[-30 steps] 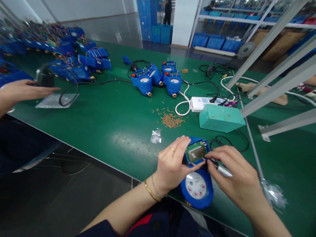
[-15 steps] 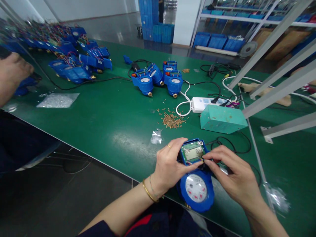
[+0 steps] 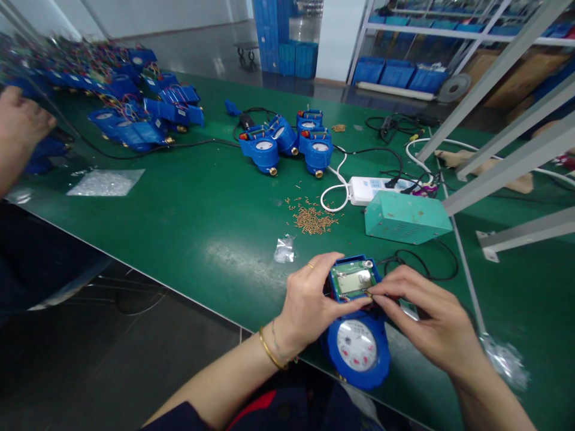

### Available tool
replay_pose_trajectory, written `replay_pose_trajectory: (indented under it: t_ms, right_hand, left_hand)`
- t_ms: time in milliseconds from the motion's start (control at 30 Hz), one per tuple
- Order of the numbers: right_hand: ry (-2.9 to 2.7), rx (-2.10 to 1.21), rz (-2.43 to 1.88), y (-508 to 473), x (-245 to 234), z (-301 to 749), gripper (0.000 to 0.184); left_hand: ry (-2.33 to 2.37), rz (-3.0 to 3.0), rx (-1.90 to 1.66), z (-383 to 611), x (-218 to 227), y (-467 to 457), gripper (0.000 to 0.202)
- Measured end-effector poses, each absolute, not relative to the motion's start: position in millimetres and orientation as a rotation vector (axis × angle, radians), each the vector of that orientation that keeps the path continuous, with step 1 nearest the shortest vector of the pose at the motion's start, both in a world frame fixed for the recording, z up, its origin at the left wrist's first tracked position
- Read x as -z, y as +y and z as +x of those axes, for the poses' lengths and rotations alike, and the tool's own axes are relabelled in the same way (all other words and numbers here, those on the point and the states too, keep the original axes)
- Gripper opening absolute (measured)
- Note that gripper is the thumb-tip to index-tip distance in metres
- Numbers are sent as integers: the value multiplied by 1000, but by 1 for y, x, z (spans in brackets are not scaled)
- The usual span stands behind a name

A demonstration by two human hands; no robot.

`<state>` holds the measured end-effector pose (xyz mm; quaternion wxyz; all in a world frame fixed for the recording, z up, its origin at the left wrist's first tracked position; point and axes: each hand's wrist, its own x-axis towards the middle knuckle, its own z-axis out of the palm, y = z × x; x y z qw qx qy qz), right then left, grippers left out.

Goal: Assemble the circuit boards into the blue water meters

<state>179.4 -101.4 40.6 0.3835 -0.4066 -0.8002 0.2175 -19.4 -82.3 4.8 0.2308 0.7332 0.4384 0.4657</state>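
At the table's near edge lies a blue water meter with a white round dial. Its upper box is uncovered and shows a green circuit board with a lit display. My left hand grips this box from the left, fingers behind it and thumb along its lower edge. From the right, my right hand pinches at the board's lower right corner, close to the left thumb tip. Whatever sits between the right fingertips is too small and hidden to name.
Ahead lie a pile of small brass screws, a small plastic bag, a teal metal box and a white power strip. Several blue meters stand farther back. A co-worker's hand is at far left.
Both my hands stay at the meter's box, with only a slight shift at the fingertips. The display reading looks different. The co-worker's hand at left has moved a little.
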Motion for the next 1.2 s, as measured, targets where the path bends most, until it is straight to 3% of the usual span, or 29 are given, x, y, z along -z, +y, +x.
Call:
replay_pose_trajectory:
  t_ms: [367,667,967,1200]
  right_hand:
    - [-2092,-360,-1043,-106,-43,169,15]
    - [-1808,-536,-1289,-118,-39,147,12]
    - [-1770,-321,-1258,-125,-32,130,15]
    - [-1696,-201,-1251,-126,-14,125,15]
  left_hand:
    - [1193,1861,-1224,-21,-11,-79,62]
    - [1134,1669,-1208,-28,-10,-75,60]
    - [1078,1467,-1185,-28,-11,-74,62]
    - [1131,1571,-1115,-29,-14,-73,52]
